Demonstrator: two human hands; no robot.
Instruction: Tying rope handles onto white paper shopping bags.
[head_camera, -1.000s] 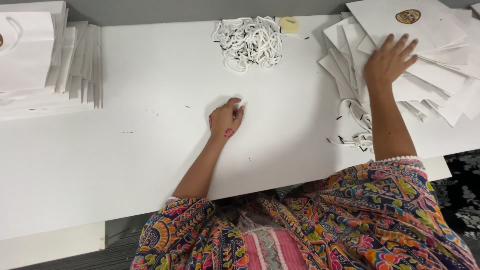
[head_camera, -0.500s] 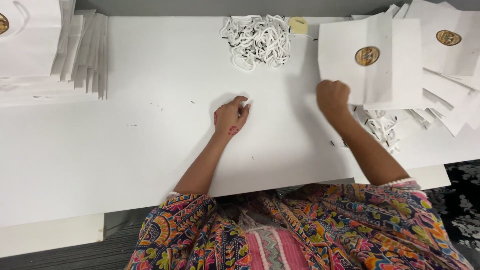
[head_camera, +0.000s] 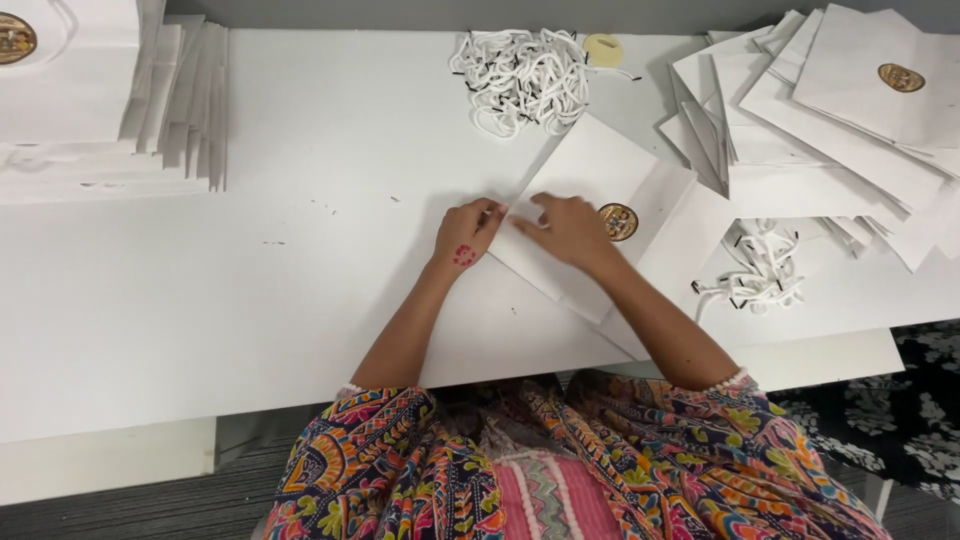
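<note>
I've got a flat white paper bag lying skewed at the middle of the white bench, its round gold seal facing up. My left hand pinches the bag's near-left corner, fingers closed on the edge. My right hand lies flat on the bag just beside it, fingers spread, pressing down, not gripping. Far of the bag sits a tangle of white cord handles. Right, a loose fan of flat bags with more cords near them. Far left, a neat stack of bags.
</note>
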